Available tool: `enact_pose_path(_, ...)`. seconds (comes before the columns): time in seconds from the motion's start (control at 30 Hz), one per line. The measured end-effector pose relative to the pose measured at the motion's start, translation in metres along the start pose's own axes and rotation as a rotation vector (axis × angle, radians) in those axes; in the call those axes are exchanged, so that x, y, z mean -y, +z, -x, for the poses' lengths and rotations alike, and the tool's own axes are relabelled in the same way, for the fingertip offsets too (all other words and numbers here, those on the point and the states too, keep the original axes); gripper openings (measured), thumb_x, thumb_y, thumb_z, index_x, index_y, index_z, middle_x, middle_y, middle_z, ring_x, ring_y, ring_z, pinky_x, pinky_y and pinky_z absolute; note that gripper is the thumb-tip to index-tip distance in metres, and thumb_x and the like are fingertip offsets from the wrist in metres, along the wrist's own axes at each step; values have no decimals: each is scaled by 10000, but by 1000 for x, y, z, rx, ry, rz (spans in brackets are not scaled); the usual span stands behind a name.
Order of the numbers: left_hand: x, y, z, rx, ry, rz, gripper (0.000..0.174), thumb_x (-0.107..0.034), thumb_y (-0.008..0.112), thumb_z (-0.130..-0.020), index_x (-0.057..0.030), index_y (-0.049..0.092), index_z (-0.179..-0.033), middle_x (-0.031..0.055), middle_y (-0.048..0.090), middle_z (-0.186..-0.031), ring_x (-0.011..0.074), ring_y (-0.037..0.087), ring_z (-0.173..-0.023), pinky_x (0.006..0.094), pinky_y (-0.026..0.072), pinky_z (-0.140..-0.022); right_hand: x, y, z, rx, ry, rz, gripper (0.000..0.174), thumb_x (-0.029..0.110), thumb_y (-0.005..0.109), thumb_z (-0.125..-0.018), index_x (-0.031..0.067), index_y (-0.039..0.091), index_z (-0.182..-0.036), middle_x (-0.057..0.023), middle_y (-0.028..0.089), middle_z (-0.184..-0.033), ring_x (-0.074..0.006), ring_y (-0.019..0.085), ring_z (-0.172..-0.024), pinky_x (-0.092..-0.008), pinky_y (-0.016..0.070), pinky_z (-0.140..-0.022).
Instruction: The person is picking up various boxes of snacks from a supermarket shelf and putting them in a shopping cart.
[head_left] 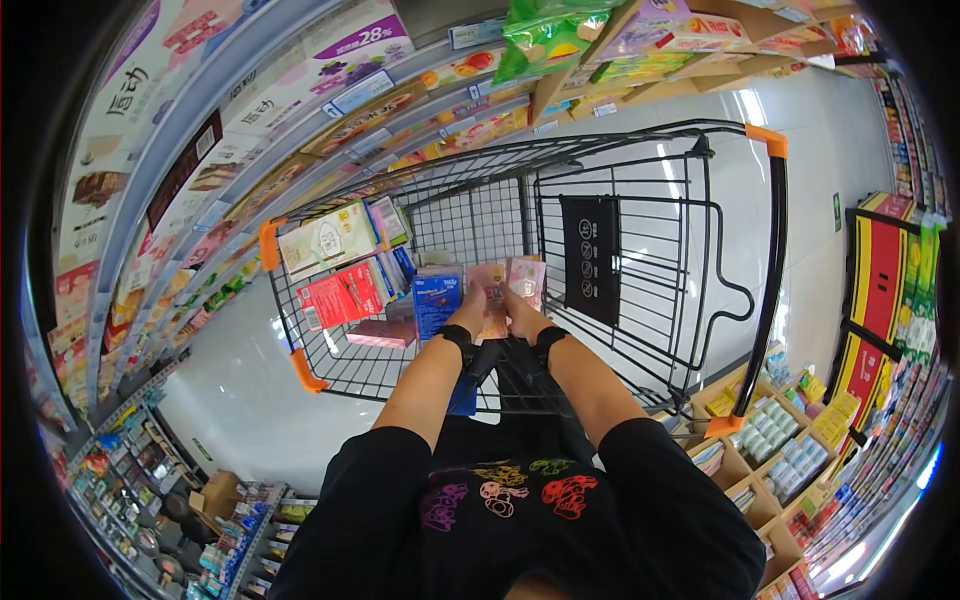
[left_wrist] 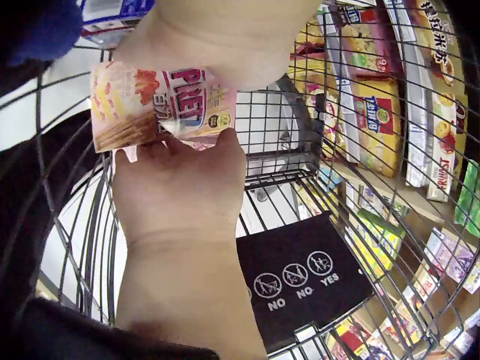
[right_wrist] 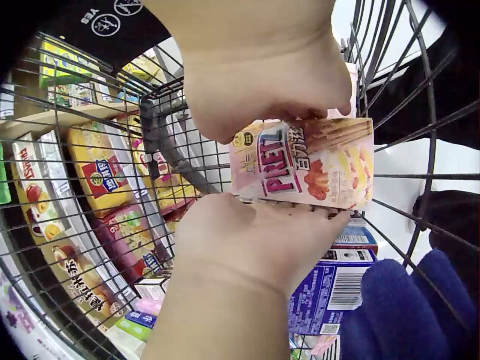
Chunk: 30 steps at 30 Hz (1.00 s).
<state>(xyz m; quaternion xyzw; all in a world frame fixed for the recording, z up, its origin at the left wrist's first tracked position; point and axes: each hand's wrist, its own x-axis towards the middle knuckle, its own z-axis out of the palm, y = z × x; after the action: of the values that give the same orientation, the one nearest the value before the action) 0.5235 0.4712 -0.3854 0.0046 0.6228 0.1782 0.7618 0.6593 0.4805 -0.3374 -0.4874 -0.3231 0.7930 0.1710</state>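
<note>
A pink box of Pretz biscuit sticks (head_left: 489, 290) is between my two hands, over the shopping cart. My left hand (head_left: 467, 314) grips one long side of it, and my right hand (head_left: 521, 316) grips the other. In the right wrist view the front of the Pretz box (right_wrist: 304, 163) faces the camera, showing printed sticks and red pieces. My right hand (right_wrist: 270, 79) is at its upper edge there and my left hand (right_wrist: 240, 232) along its lower edge; some fingertips are hidden behind it. A blue box (head_left: 436, 300) stands beside my left hand, another pink box (head_left: 528, 278) beside my right.
The black wire cart (head_left: 660, 350) also holds a red box (head_left: 340, 297), a beige pack (head_left: 326, 240) and a pink box (head_left: 380, 333). A black sign panel (head_left: 590, 258) hangs at its handle end. Snack shelves (head_left: 330, 110) run close along the cart's far side.
</note>
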Motion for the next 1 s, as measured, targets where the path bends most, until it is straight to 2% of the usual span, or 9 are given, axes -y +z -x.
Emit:
enact_pose_path(0.07,-26,16,46,-8,11,-2,541,-479,230,-905,-49,387,-1193,103,488,-1140,219,521,-1000,357,466,-777,-42,-18,-14,40,-223,399,662,450,469,-841,69,250,-1337,-148,416,-1229,-282,446,-1091,-352,367,-906)
enact_pose_path(0.17,-48,37,85,-105,-27,61,532,-484,240,-899,-49,399,-1161,131,492,-1097,237,542,-935,365,476,-743,30,15,-11,-194,566,61,639,431,444,-862,26,264,-1321,-185,385,-1265,-303,418,-1131,-336,346,-928)
enact_pose_path(0.27,-45,31,100,-40,55,-57,547,-496,256,-883,-31,462,-1084,163,554,-976,274,571,-853,394,488,-714,51,39,-1,-261,665,293,569,415,403,-883,-8,350,-1260,-187,394,-1262,-299,399,-1156,-369,351,-920)
enact_pose_path(0.37,-62,25,125,-20,85,-115,554,-481,298,-878,-17,441,-1145,185,521,-1058,234,549,-924,387,465,-760,-62,2,-47,-89,452,17,509,417,391,-887,-5,438,-1168,-169,434,-1221,-279,404,-1144,-404,343,-922)
enact_pose_path(0.4,-27,-8,40,51,16,-190,546,-474,341,-868,-25,443,-1161,165,512,-1077,216,505,-995,367,428,-813,-7,18,-12,-38,458,37,445,399,413,-881,26,471,-1117,-137,487,-1156,-241,450,-1091,-394,365,-902)
enact_pose_path(0.5,-60,-20,88,313,130,-178,492,-475,356,-851,-121,465,-1175,106,458,-1197,225,413,-1079,434,229,-979,34,40,8,-100,355,-53,347,313,421,-889,46,473,-1104,-96,546,-1033,-200,537,-892,-308,424,-816)
enact_pose_path(0.57,-83,-38,143,262,98,-162,491,-471,355,-859,-120,446,-1191,95,451,-1221,224,384,-1124,439,207,-986,59,54,26,208,-10,-331,317,275,454,-870,40,485,-1080,-105,559,-1008,-204,547,-876,-317,438,-799)
enact_pose_path(0.7,-89,-108,225,333,335,49,506,-453,380,-870,-92,407,-1224,84,445,-1263,220,436,-1126,400,290,-948,102,91,63,-174,45,-71,330,232,497,-836,-5,490,-1066,-162,580,-999,-235,575,-914,-333,465,-791)
enact_pose_path(1.0,-16,-303,422,331,643,279,367,-334,343,-904,-87,443,-1156,79,526,-1174,201,543,-1017,318,430,-810,144,335,145,101,-334,211,238,168,442,-871,17,507,-1043,-148,597,-961,-206,589,-864,-301,467,-750)
